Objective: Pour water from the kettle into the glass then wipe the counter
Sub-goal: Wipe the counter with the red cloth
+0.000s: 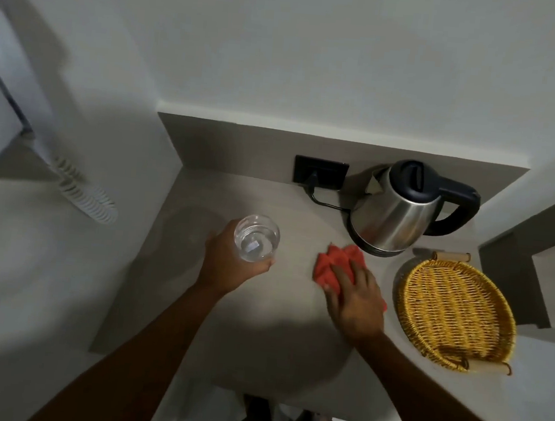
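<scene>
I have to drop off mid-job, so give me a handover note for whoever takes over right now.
Left hand: wrapped around the glass, which holds water.
Right hand: flat on the red cloth, pressed to the counter.
Kettle: upright on its base at the back right, lid shut, beside the wicker basket.
Done: pouring, apparently.
Left: wipe the counter; only the patch in front of the kettle is under the cloth.

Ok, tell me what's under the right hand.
A red cloth lies flat on the counter under the right hand. The hand covers part of the cloth, and anything beneath the cloth is hidden.
</scene>
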Tool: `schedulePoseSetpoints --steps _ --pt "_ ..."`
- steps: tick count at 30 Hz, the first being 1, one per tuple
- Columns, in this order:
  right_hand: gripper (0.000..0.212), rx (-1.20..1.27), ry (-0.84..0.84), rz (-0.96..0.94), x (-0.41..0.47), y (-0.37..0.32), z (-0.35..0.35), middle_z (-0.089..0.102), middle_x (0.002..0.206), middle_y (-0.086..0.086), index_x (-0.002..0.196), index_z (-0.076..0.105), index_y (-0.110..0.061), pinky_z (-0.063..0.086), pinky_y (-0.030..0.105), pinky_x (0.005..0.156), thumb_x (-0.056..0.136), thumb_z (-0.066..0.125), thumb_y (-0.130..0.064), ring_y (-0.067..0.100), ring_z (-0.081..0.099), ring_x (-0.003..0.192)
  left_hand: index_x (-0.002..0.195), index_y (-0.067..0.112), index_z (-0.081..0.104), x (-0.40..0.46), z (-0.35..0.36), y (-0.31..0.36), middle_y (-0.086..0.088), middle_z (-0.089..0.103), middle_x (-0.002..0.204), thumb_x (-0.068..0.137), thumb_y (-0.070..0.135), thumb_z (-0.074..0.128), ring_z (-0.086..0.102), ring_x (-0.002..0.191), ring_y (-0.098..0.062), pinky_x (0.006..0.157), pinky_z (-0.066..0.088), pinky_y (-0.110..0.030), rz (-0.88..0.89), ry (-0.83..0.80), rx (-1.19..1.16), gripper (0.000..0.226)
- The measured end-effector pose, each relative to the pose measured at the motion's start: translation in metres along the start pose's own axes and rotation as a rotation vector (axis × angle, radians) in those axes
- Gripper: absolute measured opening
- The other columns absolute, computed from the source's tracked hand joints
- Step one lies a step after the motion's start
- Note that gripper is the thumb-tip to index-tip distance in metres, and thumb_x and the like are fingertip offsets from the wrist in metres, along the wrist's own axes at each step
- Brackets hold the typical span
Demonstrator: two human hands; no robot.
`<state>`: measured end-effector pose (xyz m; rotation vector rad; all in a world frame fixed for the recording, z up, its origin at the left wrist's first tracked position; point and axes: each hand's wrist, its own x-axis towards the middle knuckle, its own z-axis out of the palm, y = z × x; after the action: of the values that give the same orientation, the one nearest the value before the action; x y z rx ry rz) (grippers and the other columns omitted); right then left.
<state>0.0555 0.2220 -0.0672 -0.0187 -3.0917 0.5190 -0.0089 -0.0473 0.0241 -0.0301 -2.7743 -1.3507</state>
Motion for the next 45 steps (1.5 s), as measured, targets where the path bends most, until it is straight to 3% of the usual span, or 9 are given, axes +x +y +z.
schedulePoseSetpoints --steps 5,10,14,19,23,26,30,38,45 --pt "0.055 0.053 -0.137 -0.126 -0.088 -0.048 0.038 0.040 0.150 0.007 0.143 0.034 -0.046 0.032 0.050 0.104 0.091 0.042 -0.065 0.034 0.038 0.133 0.117 0.021 0.065 -0.002 0.004 -0.002 0.007 0.075 0.109 0.047 0.056 0.085 0.071 0.102 -0.017 0.098 0.053 -0.053 -0.018 -0.007 -0.024 0.081" --pt "0.052 0.055 -0.075 -0.326 -0.017 -0.099 0.043 0.042 0.147 0.018 0.138 0.051 -0.024 0.038 0.050 0.106 0.091 0.056 -0.044 0.037 0.039 0.134 0.116 0.022 0.065 -0.011 0.009 -0.003 0.006 0.074 0.109 0.049 0.050 0.091 0.070 0.104 -0.018 0.101 0.050 -0.057 -0.015 -0.028 -0.040 0.077" --pt "0.058 0.003 -0.085 -0.098 0.053 -0.090 0.025 0.027 0.155 0.015 0.148 0.032 -0.026 0.028 0.048 0.111 0.095 0.042 -0.047 0.035 0.023 0.140 0.117 0.022 0.065 -0.017 0.016 -0.007 0.006 0.075 0.110 0.047 0.045 0.094 0.071 0.105 -0.016 0.103 0.047 -0.061 -0.019 -0.057 -0.016 0.080" --pt "0.054 -0.088 -0.020 0.122 0.045 -0.035 0.011 0.039 0.146 0.015 0.141 0.035 -0.031 0.036 0.050 0.103 0.094 0.034 -0.057 0.036 0.037 0.127 0.116 0.024 0.064 -0.024 0.033 -0.009 0.006 0.073 0.112 0.045 0.039 0.096 0.067 0.111 -0.019 0.107 0.045 -0.059 -0.033 -0.108 -0.093 0.080" --pt "0.057 -0.103 0.024 0.192 0.009 -0.022 0.018 0.042 0.141 0.016 0.139 0.038 -0.031 0.042 0.048 0.094 0.092 0.032 -0.062 0.035 0.045 0.116 0.119 0.029 0.062 -0.022 0.047 -0.004 0.010 0.068 0.118 0.049 0.043 0.096 0.060 0.120 -0.017 0.119 0.025 -0.062 -0.033 -0.153 0.011 0.079" --pt "0.057 -0.154 0.050 0.231 0.002 -0.005 0.011 0.047 0.134 0.016 0.138 0.039 -0.030 0.044 0.047 0.091 0.091 0.034 -0.062 0.033 0.047 0.110 0.120 0.028 0.063 -0.015 0.071 0.014 0.008 0.068 0.120 0.050 0.040 0.097 0.059 0.121 -0.018 0.120 0.023 -0.060 -0.020 -0.215 -0.017 0.079" --pt "0.050 -0.155 0.059 0.217 0.004 -0.004 0.007 0.052 0.124 0.017 0.131 0.042 -0.030 0.046 0.045 0.084 0.089 0.041 -0.058 0.032 0.050 0.101 0.121 0.024 0.064 -0.011 0.081 0.021 0.005 0.068 0.120 0.050 0.037 0.098 0.061 0.120 -0.021 0.118 0.028 -0.059 -0.010 -0.216 -0.007 0.080" --pt "0.050 -0.132 0.023 0.185 0.008 -0.010 -0.001 0.052 0.126 0.015 0.132 0.042 -0.030 0.044 0.045 0.088 0.090 0.044 -0.057 0.032 0.050 0.105 0.119 0.022 0.066 -0.010 0.078 0.017 0.002 0.071 0.117 0.049 0.035 0.098 0.065 0.112 -0.022 0.106 0.046 -0.055 0.004 -0.191 -0.022 0.078" --pt "0.053 0.005 0.203 0.275 -0.003 0.004 -0.030 0.052 0.122 0.011 0.136 0.040 -0.031 0.045 0.041 0.087 0.091 0.043 -0.060 0.026 0.046 0.105 0.125 0.018 0.063 -0.009 0.081 0.009 0.001 0.072 0.119 0.053 0.024 0.101 0.068 0.108 -0.016 0.094 0.056 -0.027 0.011 -0.235 -0.076 0.082"
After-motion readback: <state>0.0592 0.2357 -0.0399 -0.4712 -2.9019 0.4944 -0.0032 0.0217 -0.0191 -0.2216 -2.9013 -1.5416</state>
